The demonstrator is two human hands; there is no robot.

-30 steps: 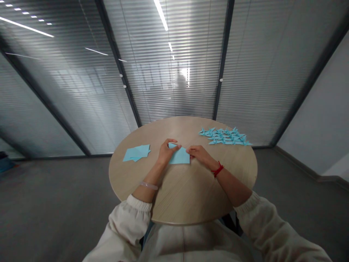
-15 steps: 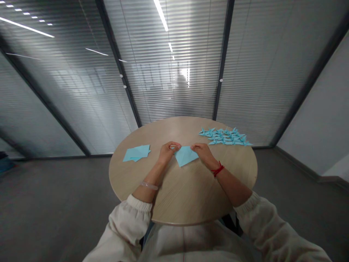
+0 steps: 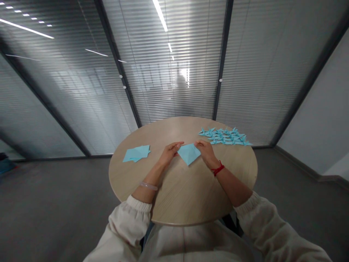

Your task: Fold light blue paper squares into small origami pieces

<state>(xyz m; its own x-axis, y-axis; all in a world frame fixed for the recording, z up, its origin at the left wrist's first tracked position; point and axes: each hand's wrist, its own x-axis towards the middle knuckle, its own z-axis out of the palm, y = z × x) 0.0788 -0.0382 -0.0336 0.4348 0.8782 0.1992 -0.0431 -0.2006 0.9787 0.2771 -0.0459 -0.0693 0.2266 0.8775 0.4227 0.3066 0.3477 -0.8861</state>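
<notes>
Between my two hands, over the middle of the round table, is a light blue sheet of origami paper (image 3: 189,154) folded into a kite-like shape, one corner pointing toward me. My left hand (image 3: 171,152) pinches its left corner between thumb and fingers. At the upper right corner, my right hand (image 3: 205,148) grips the paper with thumb and fingertips. Creases run across its face. The fingertips behind the paper are partly hidden.
Several loose blue sheets (image 3: 136,153) lie stacked unevenly on the table's left side. Rows of folded blue paper cranes (image 3: 225,136) stand at the back right. The wooden round table (image 3: 191,200) reaches close to a glass wall with blinds (image 3: 174,98).
The folded paper has shifted slightly right and turned, its lower corner now more centred between my hands. My left hand has moved a little right, its fingers stretched farther behind the edge.
</notes>
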